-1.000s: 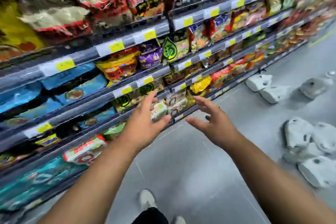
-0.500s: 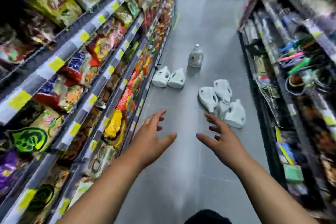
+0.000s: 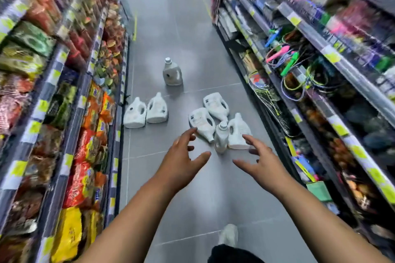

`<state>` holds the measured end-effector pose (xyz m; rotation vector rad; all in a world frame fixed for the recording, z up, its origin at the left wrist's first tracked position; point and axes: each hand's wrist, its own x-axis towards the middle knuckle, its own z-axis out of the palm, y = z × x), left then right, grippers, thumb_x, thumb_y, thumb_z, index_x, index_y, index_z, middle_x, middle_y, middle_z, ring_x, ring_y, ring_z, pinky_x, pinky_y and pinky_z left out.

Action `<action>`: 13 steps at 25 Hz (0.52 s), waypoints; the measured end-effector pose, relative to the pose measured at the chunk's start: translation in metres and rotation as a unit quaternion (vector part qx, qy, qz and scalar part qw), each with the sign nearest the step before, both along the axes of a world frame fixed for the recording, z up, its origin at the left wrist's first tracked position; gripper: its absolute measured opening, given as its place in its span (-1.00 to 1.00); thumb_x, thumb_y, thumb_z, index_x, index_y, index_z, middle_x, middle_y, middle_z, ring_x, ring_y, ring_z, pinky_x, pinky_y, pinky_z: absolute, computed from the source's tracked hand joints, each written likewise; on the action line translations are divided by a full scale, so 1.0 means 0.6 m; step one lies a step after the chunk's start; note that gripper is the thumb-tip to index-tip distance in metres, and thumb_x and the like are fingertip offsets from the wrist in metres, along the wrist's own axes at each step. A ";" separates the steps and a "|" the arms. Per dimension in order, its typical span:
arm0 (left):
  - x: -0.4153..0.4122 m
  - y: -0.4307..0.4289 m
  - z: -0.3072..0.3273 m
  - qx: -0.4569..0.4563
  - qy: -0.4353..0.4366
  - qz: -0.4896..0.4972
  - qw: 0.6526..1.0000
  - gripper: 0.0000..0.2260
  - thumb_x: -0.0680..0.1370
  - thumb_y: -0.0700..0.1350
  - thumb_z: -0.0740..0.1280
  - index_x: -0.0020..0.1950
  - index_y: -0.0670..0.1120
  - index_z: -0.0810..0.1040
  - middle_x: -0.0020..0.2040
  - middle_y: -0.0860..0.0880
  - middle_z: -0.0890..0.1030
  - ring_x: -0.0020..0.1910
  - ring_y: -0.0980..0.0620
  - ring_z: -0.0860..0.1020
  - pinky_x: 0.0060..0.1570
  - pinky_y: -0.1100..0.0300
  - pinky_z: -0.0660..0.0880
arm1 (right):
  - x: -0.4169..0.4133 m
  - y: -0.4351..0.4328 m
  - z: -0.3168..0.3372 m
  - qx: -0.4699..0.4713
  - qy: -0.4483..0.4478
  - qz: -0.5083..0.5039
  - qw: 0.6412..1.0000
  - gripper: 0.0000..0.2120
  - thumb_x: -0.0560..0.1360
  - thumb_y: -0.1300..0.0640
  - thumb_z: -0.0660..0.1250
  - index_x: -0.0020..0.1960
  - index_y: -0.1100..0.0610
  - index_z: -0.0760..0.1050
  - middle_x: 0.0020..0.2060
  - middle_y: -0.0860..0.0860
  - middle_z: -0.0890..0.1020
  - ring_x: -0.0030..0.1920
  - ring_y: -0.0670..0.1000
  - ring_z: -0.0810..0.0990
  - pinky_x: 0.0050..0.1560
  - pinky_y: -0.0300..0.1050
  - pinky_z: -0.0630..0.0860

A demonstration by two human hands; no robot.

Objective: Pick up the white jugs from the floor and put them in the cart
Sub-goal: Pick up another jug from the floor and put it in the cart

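Observation:
Several white jugs lie on the grey aisle floor. Two jugs (image 3: 145, 112) sit side by side near the left shelf. A cluster of jugs (image 3: 215, 117) lies to the right, with one small upright bottle (image 3: 221, 135) among them. One upright jug (image 3: 172, 72) stands farther down the aisle. My left hand (image 3: 181, 160) and my right hand (image 3: 259, 161) are stretched out in front of me, fingers spread and holding nothing, short of the right cluster. No cart is in view.
Shelves of snack packets (image 3: 64, 113) line the left side. Shelves with skipping ropes and small goods (image 3: 310, 66) line the right. The grey tiled floor (image 3: 183, 19) runs ahead between them. My shoe (image 3: 228, 235) shows at the bottom.
The view has swung from the left shelves to face down the aisle, and the jugs have come nearer. Both hands stay spread and hold nothing.

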<state>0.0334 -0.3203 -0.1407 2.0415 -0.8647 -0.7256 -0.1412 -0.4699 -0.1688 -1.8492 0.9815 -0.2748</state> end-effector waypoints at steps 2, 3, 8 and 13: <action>0.039 -0.061 -0.005 0.002 -0.013 -0.015 1.000 -0.38 0.47 0.09 0.43 0.47 0.18 0.25 0.33 0.09 0.44 0.19 0.16 0.47 0.18 0.15 0.49 | 0.033 -0.058 -0.004 -0.004 0.004 -0.013 1.000 -0.31 0.36 0.02 0.53 0.42 -0.12 0.33 0.28 -0.06 0.44 0.21 -0.05 0.48 0.25 -0.09 0.43; 0.059 -0.090 -0.009 0.006 -0.024 -0.023 0.999 -0.37 0.47 0.10 0.43 0.47 0.18 0.25 0.32 0.08 0.45 0.21 0.15 0.46 0.23 0.10 0.47 | 0.048 -0.082 -0.008 -0.003 0.004 -0.022 1.000 -0.31 0.36 0.03 0.54 0.42 -0.11 0.34 0.29 -0.04 0.44 0.20 -0.04 0.49 0.24 -0.08 0.44; 0.165 -0.215 -0.048 0.027 -0.050 -0.103 0.993 -0.34 0.45 0.13 0.45 0.48 0.15 0.25 0.35 0.06 0.44 0.31 0.12 0.42 0.32 0.06 0.41 | 0.116 -0.153 -0.059 0.032 0.028 -0.069 0.997 -0.24 0.35 -0.02 0.54 0.46 -0.13 0.27 0.33 -0.04 0.39 0.27 -0.05 0.43 0.29 -0.06 0.41; 0.302 -0.381 -0.125 0.028 -0.080 -0.240 0.967 -0.32 0.45 0.06 0.48 0.50 0.02 0.28 0.38 0.00 0.42 0.37 0.06 0.36 0.31 0.32 0.22 | 0.214 -0.229 -0.154 0.049 0.071 -0.186 0.979 -0.13 0.36 -0.05 0.53 0.52 -0.11 0.12 0.40 0.00 0.32 0.33 -0.03 0.39 0.20 -0.20 0.31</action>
